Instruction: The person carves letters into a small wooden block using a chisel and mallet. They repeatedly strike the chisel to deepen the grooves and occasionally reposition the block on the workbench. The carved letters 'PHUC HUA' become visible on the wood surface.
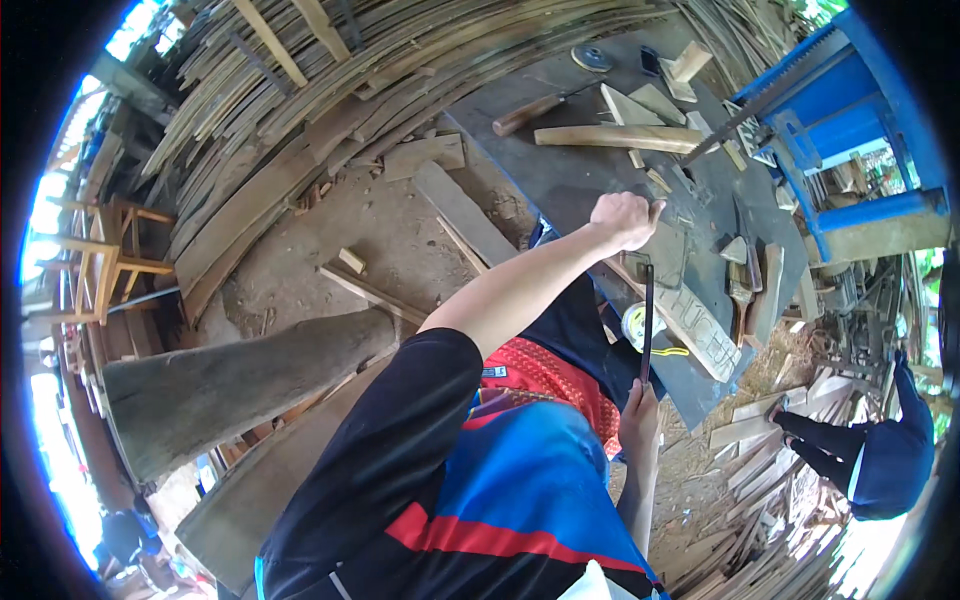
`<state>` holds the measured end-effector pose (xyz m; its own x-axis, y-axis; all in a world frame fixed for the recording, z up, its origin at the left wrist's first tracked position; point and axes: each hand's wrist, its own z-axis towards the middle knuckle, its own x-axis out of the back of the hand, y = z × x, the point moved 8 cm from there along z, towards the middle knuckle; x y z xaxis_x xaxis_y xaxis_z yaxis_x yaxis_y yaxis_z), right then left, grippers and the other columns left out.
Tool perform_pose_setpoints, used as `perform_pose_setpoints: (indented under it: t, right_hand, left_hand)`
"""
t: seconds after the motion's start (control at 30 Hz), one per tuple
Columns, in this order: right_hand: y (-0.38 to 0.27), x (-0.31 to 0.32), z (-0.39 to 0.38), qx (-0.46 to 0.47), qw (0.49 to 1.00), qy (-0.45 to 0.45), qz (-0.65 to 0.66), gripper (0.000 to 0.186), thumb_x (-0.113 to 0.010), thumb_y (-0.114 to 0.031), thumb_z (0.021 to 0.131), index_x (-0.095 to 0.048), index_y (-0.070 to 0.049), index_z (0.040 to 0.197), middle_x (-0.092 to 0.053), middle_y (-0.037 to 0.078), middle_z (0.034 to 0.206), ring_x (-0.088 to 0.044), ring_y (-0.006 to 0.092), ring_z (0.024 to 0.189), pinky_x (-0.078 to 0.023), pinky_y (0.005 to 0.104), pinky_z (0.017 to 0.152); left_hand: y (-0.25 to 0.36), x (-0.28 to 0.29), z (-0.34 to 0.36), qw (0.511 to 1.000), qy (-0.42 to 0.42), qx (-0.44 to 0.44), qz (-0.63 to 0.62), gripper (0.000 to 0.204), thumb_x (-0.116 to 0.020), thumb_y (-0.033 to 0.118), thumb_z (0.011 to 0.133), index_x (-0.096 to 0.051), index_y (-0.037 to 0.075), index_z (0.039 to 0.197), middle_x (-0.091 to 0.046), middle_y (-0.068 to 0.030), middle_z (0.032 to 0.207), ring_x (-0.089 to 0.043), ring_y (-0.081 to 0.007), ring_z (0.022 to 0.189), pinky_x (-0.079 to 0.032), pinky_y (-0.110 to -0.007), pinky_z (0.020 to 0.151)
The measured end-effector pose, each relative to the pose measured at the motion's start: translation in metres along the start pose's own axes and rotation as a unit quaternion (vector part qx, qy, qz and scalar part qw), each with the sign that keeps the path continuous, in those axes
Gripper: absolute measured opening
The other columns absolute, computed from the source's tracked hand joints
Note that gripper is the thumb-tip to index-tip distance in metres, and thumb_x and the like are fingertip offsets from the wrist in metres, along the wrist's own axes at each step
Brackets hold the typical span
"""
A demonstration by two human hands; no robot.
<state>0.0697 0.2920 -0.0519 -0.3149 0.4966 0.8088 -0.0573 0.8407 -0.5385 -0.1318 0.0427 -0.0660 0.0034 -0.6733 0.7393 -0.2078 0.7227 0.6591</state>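
While the left hand (625, 220) sits over the tabletop (560, 170), fingers curled, on what I cannot tell, a tape measure (632, 325) lies nearer the body. The right hand (639, 412) has its fingers clamped round the near end of a dark bar (649, 310), which crosses in front of a carved board (705, 340) on the tabletop. A twist in that one-ended grip could make the bar slip and catch the tape measure. The bar's long axis runs away from the body, free end pointing toward the left hand's right side; the board slants to near right.
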Motion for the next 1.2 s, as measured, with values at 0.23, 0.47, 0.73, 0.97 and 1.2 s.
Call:
perform_pose_setpoints:
  t: [0.23,0.47,0.73,0.97,1.2]
  right_hand:
    - [0.003,0.009,0.002,-0.009,0.999,-0.015,-0.044,0.04,-0.042,-0.03,0.108,-0.06,0.005,0.099,-0.063,0.034,0.086,-0.061,0.0539,0.084,-0.045,0.0578,0.067]
    - [0.025,0.008,-0.012,-0.069,0.997,-0.025,-0.034,0.044,-0.042,-0.034,0.108,-0.062,0.004,0.096,-0.063,0.034,0.087,-0.062,0.0527,0.087,-0.047,0.0559,0.069]
    - [0.008,-0.005,0.0,-0.028,0.999,-0.024,-0.01,0.036,-0.042,-0.028,0.108,-0.057,0.003,0.099,-0.064,0.035,0.088,-0.061,0.0548,0.087,-0.045,0.0626,0.069]
    - [-0.001,-0.005,0.007,-0.02,0.999,-0.025,-0.009,0.034,-0.043,-0.028,0.108,-0.058,0.002,0.101,-0.065,0.034,0.087,-0.061,0.0545,0.084,-0.046,0.0618,0.067]
    - [0.009,-0.004,-0.005,-0.029,0.999,-0.019,-0.02,0.03,-0.045,-0.024,0.107,-0.058,0.001,0.1,-0.064,0.033,0.083,-0.061,0.0541,0.082,-0.046,0.0596,0.064]
  left_hand:
    - [-0.007,0.0,-0.002,1.0,-0.005,0.0,-0.003,0.076,-0.024,0.053,0.107,-0.074,0.0,0.088,-0.072,-0.0262,0.094,-0.07,-0.0432,0.094,-0.057,-0.051,0.084]
    - [-0.003,0.0,-0.002,1.0,0.0,0.001,-0.005,0.076,-0.025,0.055,0.107,-0.073,-0.002,0.092,-0.072,-0.0283,0.098,-0.07,-0.0448,0.097,-0.056,-0.051,0.087]
    - [-0.008,-0.005,0.002,1.0,-0.016,0.01,0.002,0.078,-0.025,0.057,0.107,-0.073,-0.003,0.094,-0.072,-0.027,0.101,-0.069,-0.0432,0.101,-0.055,-0.051,0.09]
    - [-0.007,-0.01,0.0,1.0,-0.025,0.01,0.002,0.078,-0.023,0.055,0.107,-0.073,-0.002,0.088,-0.072,-0.0275,0.096,-0.07,-0.0435,0.097,-0.055,-0.052,0.088]
    - [-0.007,-0.005,-0.001,1.0,-0.016,0.014,-0.001,0.077,-0.023,0.054,0.107,-0.073,-0.002,0.09,-0.072,-0.028,0.097,-0.07,-0.0449,0.097,-0.055,-0.052,0.089]
